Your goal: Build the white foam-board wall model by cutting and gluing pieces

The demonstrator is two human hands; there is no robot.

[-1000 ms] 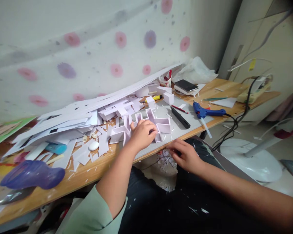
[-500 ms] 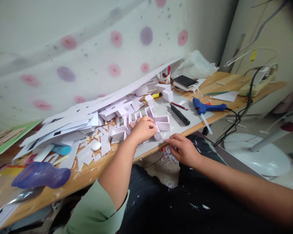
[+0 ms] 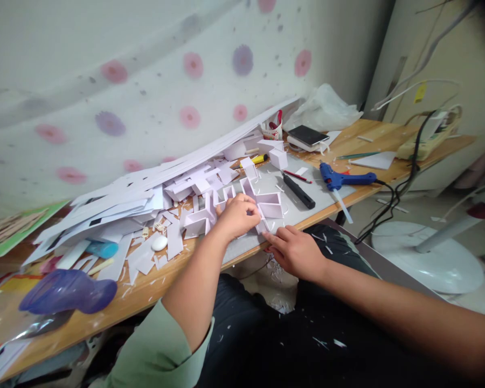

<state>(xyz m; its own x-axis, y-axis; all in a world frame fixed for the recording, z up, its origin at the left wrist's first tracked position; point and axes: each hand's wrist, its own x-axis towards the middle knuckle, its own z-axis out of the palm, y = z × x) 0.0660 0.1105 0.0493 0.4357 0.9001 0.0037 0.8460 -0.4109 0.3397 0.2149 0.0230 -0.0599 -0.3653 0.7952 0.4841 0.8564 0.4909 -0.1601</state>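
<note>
A white foam-board model [image 3: 270, 205] with several open box-like compartments rests on the grey cutting mat [image 3: 242, 249] near the table's front edge. Over its middle is my left hand [image 3: 239, 215], fingers closed on one of its walls; the hand covers part of the model. My right hand [image 3: 297, 249] has its index finger stretched out to the model's near end, with the tip at or touching it. The other right fingers are bent and appear to hold nothing. Right of the model lie a black cutter [image 3: 299, 189] and a red pencil [image 3: 297, 176].
A blue hot glue gun [image 3: 339, 178] sits at the mat's right, its cord falling off the table. White board sheets [image 3: 117, 207] and offcuts pile up at the left, by a purple object [image 3: 68, 291]. Behind are a yellow knife [image 3: 259, 159], a cup [image 3: 272, 129] and a phone [image 3: 307, 135].
My right hand has moved slightly left, and its index finger now reaches the model's near end. The left hand has stayed on the model almost unmoved.
</note>
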